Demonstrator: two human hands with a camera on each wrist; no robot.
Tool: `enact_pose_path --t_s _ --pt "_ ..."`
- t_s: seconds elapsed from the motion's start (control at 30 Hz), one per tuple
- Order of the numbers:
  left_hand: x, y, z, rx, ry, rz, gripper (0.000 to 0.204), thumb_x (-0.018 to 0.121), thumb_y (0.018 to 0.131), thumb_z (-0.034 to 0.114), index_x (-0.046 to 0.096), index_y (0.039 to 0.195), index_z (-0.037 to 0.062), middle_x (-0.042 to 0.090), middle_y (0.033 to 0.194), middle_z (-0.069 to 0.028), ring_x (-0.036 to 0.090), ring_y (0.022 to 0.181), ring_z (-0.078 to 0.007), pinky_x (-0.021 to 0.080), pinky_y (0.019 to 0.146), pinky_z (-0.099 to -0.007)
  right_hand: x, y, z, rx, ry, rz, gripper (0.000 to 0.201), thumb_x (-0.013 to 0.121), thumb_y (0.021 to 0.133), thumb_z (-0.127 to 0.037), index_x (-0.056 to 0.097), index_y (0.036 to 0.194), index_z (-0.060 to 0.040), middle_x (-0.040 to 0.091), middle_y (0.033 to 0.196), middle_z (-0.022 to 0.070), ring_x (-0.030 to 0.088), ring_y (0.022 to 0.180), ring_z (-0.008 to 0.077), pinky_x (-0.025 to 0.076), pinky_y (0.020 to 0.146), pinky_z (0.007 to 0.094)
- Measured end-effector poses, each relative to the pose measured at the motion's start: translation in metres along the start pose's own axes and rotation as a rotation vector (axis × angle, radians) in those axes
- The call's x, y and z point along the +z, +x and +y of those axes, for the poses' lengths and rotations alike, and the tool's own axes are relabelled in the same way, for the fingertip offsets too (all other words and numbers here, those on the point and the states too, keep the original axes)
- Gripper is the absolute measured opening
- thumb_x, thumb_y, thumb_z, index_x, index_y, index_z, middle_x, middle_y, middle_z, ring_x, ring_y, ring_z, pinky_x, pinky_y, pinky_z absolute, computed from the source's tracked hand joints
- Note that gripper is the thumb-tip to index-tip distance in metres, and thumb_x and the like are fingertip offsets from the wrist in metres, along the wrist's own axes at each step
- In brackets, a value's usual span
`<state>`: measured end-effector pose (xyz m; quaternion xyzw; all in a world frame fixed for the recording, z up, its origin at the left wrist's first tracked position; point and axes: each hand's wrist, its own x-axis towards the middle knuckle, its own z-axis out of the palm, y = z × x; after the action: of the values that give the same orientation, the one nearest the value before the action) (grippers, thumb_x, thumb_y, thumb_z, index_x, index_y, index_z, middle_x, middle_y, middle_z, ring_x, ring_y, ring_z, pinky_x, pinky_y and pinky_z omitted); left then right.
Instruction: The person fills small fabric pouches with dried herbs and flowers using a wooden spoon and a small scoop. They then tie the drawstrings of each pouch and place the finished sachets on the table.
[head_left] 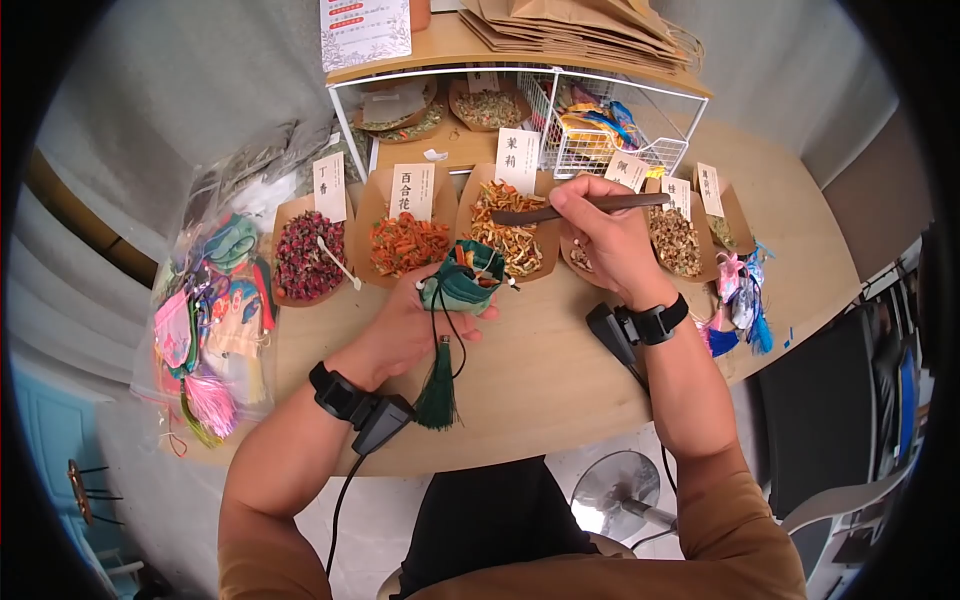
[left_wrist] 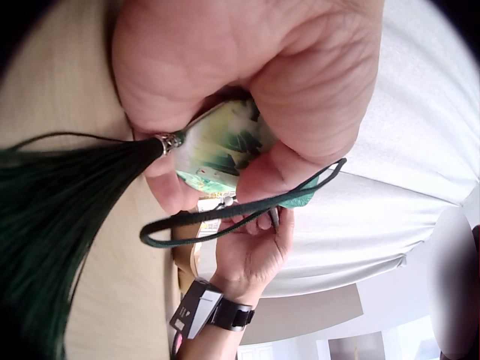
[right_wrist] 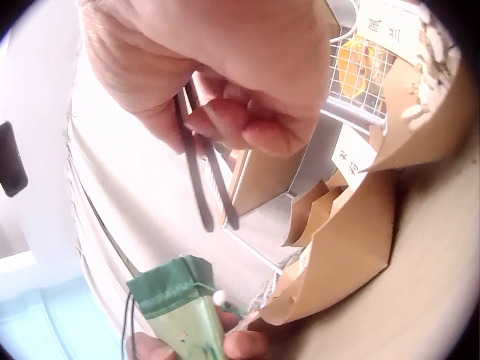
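My left hand (head_left: 403,318) holds a small green drawstring pouch (head_left: 462,292) over the table's front half. Its mouth gapes upward, with dried bits showing inside. Dark cords and a green tassel (head_left: 437,390) hang from the pouch; the left wrist view shows a leafy print (left_wrist: 229,142) on its side. My right hand (head_left: 607,240) pinches dark brown tweezers (head_left: 535,214), their tips over the paper tray of yellowish dried flowers (head_left: 515,245). In the right wrist view the two tweezer arms (right_wrist: 196,180) stand slightly apart, with nothing visible between their tips.
Left of that tray are paper trays of orange petals (head_left: 408,245) and dark red buds (head_left: 312,255), a small pale spoon (head_left: 340,262) on the latter. More trays (head_left: 677,245) stand right. Bagged pouches (head_left: 215,320) lie far left. A white-framed shelf (head_left: 520,75) with a wire basket stands behind.
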<state>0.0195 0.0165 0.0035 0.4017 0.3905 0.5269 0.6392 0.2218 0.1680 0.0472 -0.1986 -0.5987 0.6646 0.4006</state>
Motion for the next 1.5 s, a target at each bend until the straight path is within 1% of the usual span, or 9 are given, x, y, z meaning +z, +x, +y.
enact_pose_path --t_s 0.07,0.2,0.5,0.67,0.93,1.07,1.27,1.4,1.5 --pt "-0.001 0.000 0.000 0.013 -0.006 -0.012 0.053 0.078 0.077 0.011 0.054 0.124 0.0038 0.064 0.110 -0.0106 0.064 0.099 -0.0221 0.055 0.074 -0.0333 -0.003 0.005 0.006 -0.029 -0.120 0.092 0.010 0.072 0.085 -0.009 0.067 0.086 -0.0008 0.066 0.080 0.0016 0.057 0.071 0.0059 0.045 0.063 0.0212" --pt "-0.002 0.000 0.002 -0.001 -0.008 -0.015 0.052 0.077 0.078 0.010 0.054 0.124 0.0032 0.064 0.111 -0.0105 0.065 0.099 -0.0220 0.055 0.074 -0.0326 -0.006 0.009 0.012 -0.065 -0.323 0.145 0.010 0.073 0.083 -0.008 0.067 0.086 -0.0006 0.066 0.080 0.0012 0.059 0.072 0.0069 0.047 0.064 0.0218" --pt "-0.004 -0.001 0.002 -0.041 0.009 -0.010 0.042 0.072 0.080 0.004 0.057 0.119 0.0022 0.063 0.107 -0.0081 0.066 0.098 -0.0221 0.056 0.073 -0.0312 -0.012 0.009 0.010 -0.089 -0.663 0.196 0.014 0.076 0.080 -0.013 0.070 0.086 -0.0022 0.067 0.073 -0.0001 0.058 0.063 0.0047 0.046 0.058 0.0210" --pt "-0.003 -0.003 0.003 -0.052 -0.012 -0.019 0.034 0.069 0.082 0.001 0.057 0.114 0.0031 0.063 0.102 -0.0062 0.066 0.094 -0.0179 0.054 0.068 -0.0289 -0.015 0.010 0.013 -0.109 -0.731 0.172 0.015 0.076 0.081 -0.015 0.071 0.089 -0.0026 0.068 0.075 -0.0002 0.058 0.065 0.0051 0.047 0.059 0.0216" --pt "-0.002 -0.004 0.002 -0.016 -0.005 -0.020 0.029 0.071 0.081 0.001 0.059 0.108 0.0027 0.065 0.095 -0.0062 0.066 0.084 -0.0152 0.053 0.067 -0.0293 -0.022 0.014 0.021 -0.123 -0.772 0.071 0.014 0.073 0.084 -0.013 0.071 0.091 -0.0011 0.068 0.078 0.0017 0.058 0.068 0.0068 0.047 0.062 0.0226" --pt "-0.003 -0.004 0.001 -0.004 -0.013 -0.039 0.027 0.071 0.081 0.001 0.059 0.106 0.0025 0.066 0.094 -0.0072 0.065 0.082 -0.0149 0.053 0.066 -0.0288 -0.020 0.014 0.018 -0.115 -0.730 0.131 0.012 0.073 0.084 -0.013 0.071 0.090 -0.0017 0.068 0.074 0.0005 0.058 0.065 0.0067 0.047 0.059 0.0231" --pt "-0.004 -0.002 0.000 -0.024 -0.016 -0.023 0.023 0.067 0.083 -0.001 0.059 0.103 0.0021 0.064 0.090 -0.0067 0.067 0.087 -0.0183 0.052 0.065 -0.0274 -0.022 0.014 0.018 -0.141 -0.781 0.197 0.017 0.074 0.083 -0.019 0.072 0.089 -0.0028 0.066 0.067 0.0022 0.055 0.058 0.0083 0.045 0.055 0.0246" --pt "-0.002 -0.003 0.001 -0.019 0.013 -0.028 0.022 0.066 0.084 -0.002 0.058 0.104 0.0021 0.063 0.091 -0.0063 0.067 0.091 -0.0205 0.052 0.064 -0.0274 -0.023 0.016 0.024 -0.202 -0.875 0.075 0.018 0.074 0.084 -0.020 0.072 0.089 -0.0025 0.067 0.073 0.0032 0.054 0.061 0.0080 0.045 0.059 0.0252" --pt "-0.006 -0.001 -0.001 -0.022 0.029 -0.044 0.022 0.066 0.084 -0.002 0.058 0.104 0.0020 0.062 0.092 -0.0061 0.067 0.092 -0.0208 0.053 0.065 -0.0280 -0.024 0.015 0.021 -0.040 -0.841 0.080 0.018 0.073 0.084 -0.019 0.071 0.089 -0.0017 0.068 0.078 0.0033 0.056 0.064 0.0079 0.046 0.060 0.0252"
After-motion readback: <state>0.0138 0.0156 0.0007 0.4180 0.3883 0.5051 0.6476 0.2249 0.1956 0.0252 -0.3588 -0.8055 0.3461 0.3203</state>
